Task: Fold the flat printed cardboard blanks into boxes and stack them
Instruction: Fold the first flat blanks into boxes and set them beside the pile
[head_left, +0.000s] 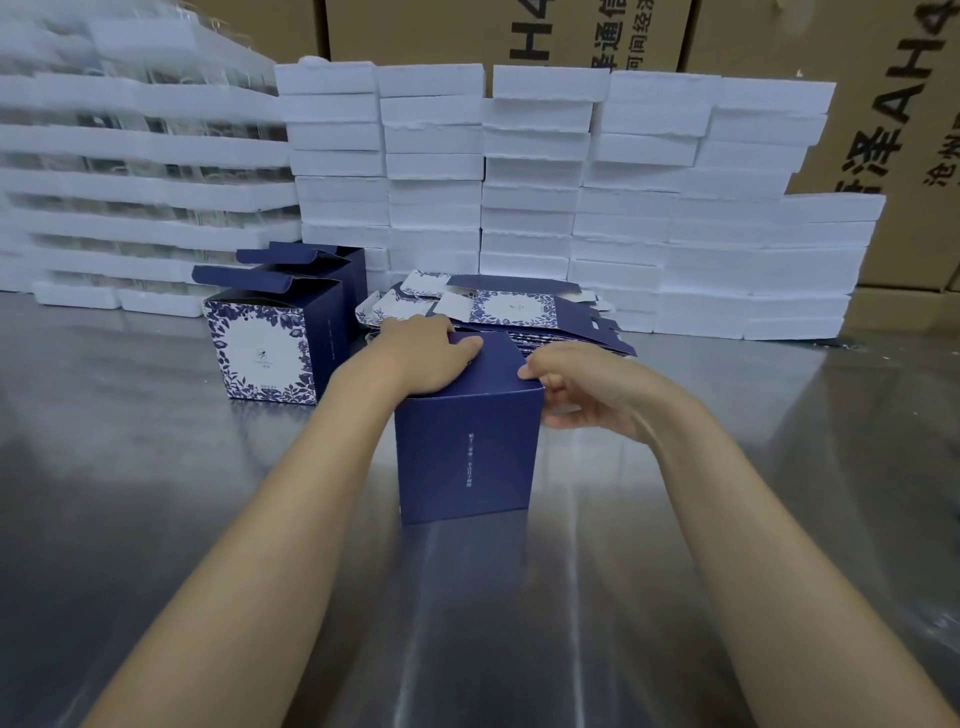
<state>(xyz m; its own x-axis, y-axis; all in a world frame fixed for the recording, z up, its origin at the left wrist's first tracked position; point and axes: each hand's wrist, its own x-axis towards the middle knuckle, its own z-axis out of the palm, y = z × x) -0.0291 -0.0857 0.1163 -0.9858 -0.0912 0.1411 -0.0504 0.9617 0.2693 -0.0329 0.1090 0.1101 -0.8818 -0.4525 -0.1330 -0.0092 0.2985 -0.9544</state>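
A dark blue box (465, 452) stood upright on the steel table (156, 519), near its middle. The left hand (423, 358) lay flat on the box top, fingers straight, pressing; the right hand (582, 395) pinched its upper right corner. Behind lay flat printed blanks (498, 312), and two folded boxes (275, 332) stood left with flaps raised

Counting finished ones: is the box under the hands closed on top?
Closed: the box shows a flat top panel, pressed by the left hand.
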